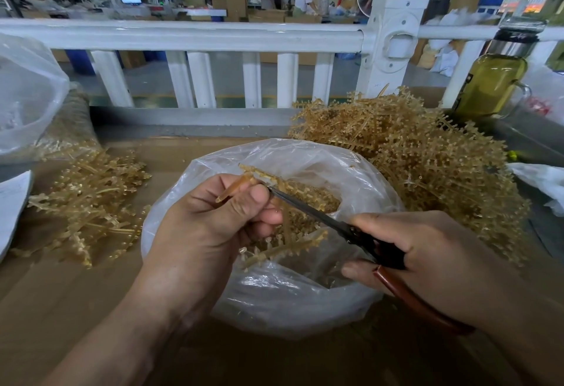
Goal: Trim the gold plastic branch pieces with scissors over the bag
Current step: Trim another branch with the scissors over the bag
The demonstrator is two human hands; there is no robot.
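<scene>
Gold branch piece in pinch of left hand, scissors in grip of right hand, both over bag.

— Where does the camera sit?
— On the person's head, wide-angle, facing forward and down over the table.
— How near?
— Close: the left hand and right hand fill the lower half, with the bag under them at centre. The white railing bows across the top, the hall behind it far off.
</scene>
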